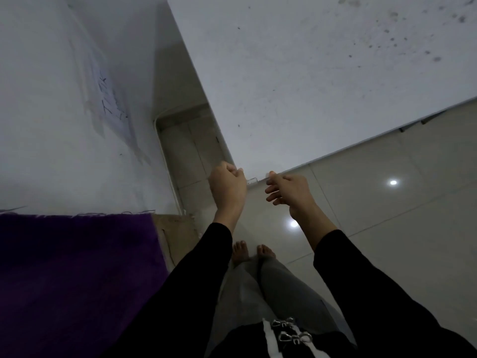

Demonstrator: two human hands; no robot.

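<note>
A white table (309,86) with dark specks on its top fills the upper right, and its near corner points toward me. A small clear guard (252,180) sits on that corner. My left hand (227,188) has its fingers curled at the table's left edge, just beside the corner, and seems to grip that edge. My right hand (287,188) reaches the front edge on the other side of the corner. Its top fingertip touches the edge and the other fingers hang loosely spread. Both arms wear black sleeves.
A white wall (51,99) with scribbles stands at the left, and a purple cloth (72,275) lies over a surface at the lower left. A narrow gap (191,151) runs between wall and table. My bare feet (254,251) stand on glossy pale floor tiles (400,215).
</note>
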